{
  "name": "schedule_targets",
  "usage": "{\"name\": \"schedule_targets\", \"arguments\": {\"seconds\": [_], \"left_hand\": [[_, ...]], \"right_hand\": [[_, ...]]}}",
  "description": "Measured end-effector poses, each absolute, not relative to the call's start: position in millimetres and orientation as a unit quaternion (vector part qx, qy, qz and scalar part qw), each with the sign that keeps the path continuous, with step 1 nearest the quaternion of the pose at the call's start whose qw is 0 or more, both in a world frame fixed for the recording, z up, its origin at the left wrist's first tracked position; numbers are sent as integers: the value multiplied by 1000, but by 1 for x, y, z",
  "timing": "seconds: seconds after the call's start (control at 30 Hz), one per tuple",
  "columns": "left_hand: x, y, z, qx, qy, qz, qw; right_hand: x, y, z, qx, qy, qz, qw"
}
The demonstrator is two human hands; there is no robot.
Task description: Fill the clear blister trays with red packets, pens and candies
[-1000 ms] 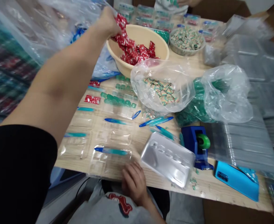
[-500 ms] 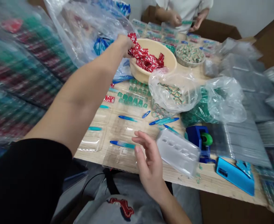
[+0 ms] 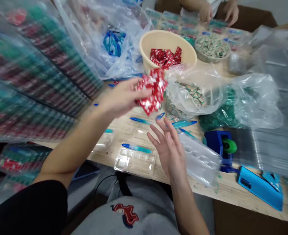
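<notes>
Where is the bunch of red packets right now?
Centre of the head view: the left hand holds the bunch of red packets, just nearer than the beige bowl, above the open right hand.

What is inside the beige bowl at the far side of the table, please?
Red packets with white print lie heaped inside the beige bowl. Its near wall covers the bottom, so the heap's depth cannot be seen.

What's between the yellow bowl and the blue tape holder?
In the head view, two things lie between the bowl and the tape holder: a clear bag of striped sweets, then a clear bag of green pieces.
</notes>
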State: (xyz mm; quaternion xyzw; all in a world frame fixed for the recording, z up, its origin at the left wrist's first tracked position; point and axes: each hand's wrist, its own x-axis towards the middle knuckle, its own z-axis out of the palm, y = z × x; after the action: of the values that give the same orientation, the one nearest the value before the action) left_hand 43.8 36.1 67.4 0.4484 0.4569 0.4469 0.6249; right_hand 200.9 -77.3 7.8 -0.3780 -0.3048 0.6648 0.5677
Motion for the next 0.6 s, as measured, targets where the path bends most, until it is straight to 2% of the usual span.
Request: {"name": "schedule_targets", "arguments": {"seconds": [0.1,0.23,0.37,0.5,0.6], "left_hand": [[45,-21,51,513,416,380,648],[44,-58,54,609,452,328,563],[38,-72,62,662,489,335,458],[33,-83,67,637,506,353,462],[34,-93,68,646,512,379,421]], "right_hand": [[197,-78,15,-372,-316,694,530],[193,-94,25,-401,-326,698,496],[194,-112,35,-408,-307,697,502],[193,-120,43,-426,-310,681,509],[191,-122,43,-414,-293,682,528]]}}
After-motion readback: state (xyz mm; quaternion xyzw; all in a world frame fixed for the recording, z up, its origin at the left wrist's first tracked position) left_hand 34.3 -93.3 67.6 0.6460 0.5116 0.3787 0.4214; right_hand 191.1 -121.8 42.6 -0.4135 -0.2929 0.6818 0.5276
